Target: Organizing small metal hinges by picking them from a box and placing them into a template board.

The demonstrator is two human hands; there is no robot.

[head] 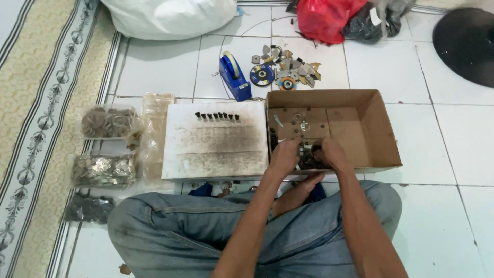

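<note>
We were down on a white tiled floor (453,154), cross-legged in jeans, with a patterned runner rug (36,103) along one side and a big white sack (170,18) plus a red plastic bag (324,18) up against the far end.

Both hands were inside the open cardboard box (383,134). Our left hand (284,154) and right hand (329,152) sat close together at its near edge, over a heap of small dark metal parts (307,158). Fingers on both were curled down into that heap. Whether they were actually pinching a piece or just raking through, we couldn't tell, since the fingertips were buried behind the knuckles.

Our take on doing this bit well: pick one piece at a time with thumb and forefinger instead of grabbing a fistful. Keep wrists low over the box so anything dropped lands back inside, not on the tiles.

The parts themselves looked tiny, dark and a bit shiny, piled at the near left of the box, with a few brighter silvery bits (301,123) loose on the bare cardboard further in. Too small to say exactly what they were.

Just left of the box lay a grubby white board (216,139) with a short row of dark pegs (217,117) standing along its far edge. Beyond it stood a blue tape dispenser (234,77) and a scatter of grey scraps and grinding discs (283,69). Clear bags of hardware (105,146) sat off to the left.
</note>
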